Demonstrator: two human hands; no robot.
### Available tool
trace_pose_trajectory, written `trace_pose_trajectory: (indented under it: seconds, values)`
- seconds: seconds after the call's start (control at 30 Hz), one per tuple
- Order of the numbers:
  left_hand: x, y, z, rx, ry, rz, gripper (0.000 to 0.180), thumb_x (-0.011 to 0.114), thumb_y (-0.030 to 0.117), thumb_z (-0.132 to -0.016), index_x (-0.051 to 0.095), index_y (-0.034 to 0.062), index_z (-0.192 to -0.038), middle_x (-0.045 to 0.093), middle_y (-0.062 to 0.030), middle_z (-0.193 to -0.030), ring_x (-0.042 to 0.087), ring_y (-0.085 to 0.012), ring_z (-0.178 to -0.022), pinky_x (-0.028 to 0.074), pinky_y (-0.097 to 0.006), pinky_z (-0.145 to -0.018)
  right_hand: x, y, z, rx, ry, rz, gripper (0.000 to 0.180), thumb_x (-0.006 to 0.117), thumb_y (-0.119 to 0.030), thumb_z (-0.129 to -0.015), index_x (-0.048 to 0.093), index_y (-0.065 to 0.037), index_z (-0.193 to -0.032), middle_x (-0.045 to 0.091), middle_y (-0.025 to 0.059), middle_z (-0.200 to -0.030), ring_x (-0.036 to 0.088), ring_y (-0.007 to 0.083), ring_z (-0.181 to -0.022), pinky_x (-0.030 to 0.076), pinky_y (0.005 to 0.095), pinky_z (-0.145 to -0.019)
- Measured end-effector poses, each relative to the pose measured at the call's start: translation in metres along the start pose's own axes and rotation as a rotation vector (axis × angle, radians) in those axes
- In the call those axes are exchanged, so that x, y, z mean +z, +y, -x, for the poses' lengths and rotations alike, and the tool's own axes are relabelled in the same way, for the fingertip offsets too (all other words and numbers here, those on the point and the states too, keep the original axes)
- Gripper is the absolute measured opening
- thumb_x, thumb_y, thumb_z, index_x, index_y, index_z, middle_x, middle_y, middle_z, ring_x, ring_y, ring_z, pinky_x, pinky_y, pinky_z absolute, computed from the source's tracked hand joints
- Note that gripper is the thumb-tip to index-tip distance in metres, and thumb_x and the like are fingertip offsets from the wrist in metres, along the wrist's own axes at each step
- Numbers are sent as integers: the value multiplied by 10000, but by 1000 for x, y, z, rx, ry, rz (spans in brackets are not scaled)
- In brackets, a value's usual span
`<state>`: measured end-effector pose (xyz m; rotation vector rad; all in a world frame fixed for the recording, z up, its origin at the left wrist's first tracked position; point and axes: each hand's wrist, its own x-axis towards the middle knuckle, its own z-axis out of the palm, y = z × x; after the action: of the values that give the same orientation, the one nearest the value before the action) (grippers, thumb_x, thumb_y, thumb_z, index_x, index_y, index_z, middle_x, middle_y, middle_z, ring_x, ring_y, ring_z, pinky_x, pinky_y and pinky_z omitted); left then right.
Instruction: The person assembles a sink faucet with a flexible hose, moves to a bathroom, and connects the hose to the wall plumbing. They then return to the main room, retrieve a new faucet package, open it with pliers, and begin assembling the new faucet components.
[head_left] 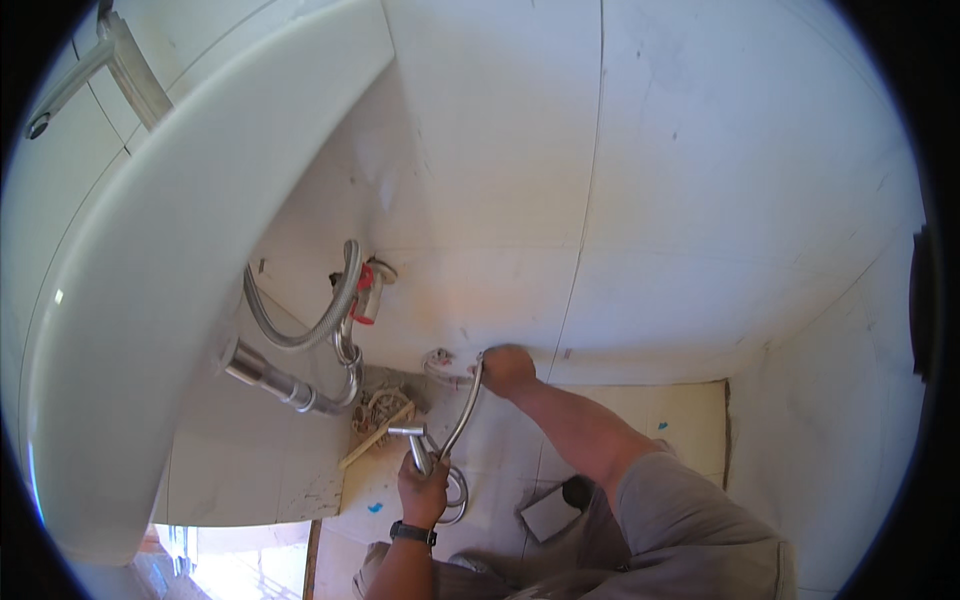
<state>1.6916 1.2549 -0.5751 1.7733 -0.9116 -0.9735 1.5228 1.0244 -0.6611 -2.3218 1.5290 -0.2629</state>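
My left hand, with a dark watch on its wrist, is closed around a chrome hand-held sprayer and part of its hose. From there the flexible metal hose curves up to my right hand, and a loop of it hangs beside my left hand. My right hand grips the hose's upper end close to the tiled wall. Just left of that hand, a small fitting sits low on the wall. Whether the hose end touches anything is hidden by my fingers.
A large white washbasin juts out at the left, with a chrome drain pipe and a braided hose beneath. A red-handled valve sticks out of the wall. Debris lies in the corner; a small box stands near my legs.
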Motion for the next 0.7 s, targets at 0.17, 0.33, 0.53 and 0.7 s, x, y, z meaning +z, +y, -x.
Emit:
trace_pose_trajectory:
  seconds: [0.17,0.33,0.53,0.7]
  values:
    - [-1,-3,-1,-8,34,23,185,782,90,-895,623,25,-964,629,-24,-701,600,-117,-565,488,-299,-540,-10,4,-1,-148,-28,-54,282,681,-294,-906,712,-65,-1069,750,194,-983,722,403,-989,581,538,-855]
    - [-1,-5,-4,-8,66,22,171,771,94,-892,624,26,-945,639,-34,-688,607,-123,-560,488,-302,-543,-7,-5,2,39,-4,-63,284,671,-270,-919,682,-44,-1089,748,182,-1013,728,403,-970,577,544,-847]
    - [-4,-8,-5,13,85,-54,159,757,110,-889,632,25,-937,623,-25,-667,602,-128,-556,487,-312,-547,-12,-4,11,-71,66,-70,293,669,-280,-917,662,-26,-1064,747,209,-975,730,403,-960,576,545,-844]
    - [-6,-13,-9,16,84,-18,167,762,121,-891,636,23,-941,627,-30,-677,606,-129,-566,485,-310,-545,-4,-6,3,56,3,-112,257,651,-240,-925,654,-23,-1062,742,221,-994,729,407,-968,576,544,-839]
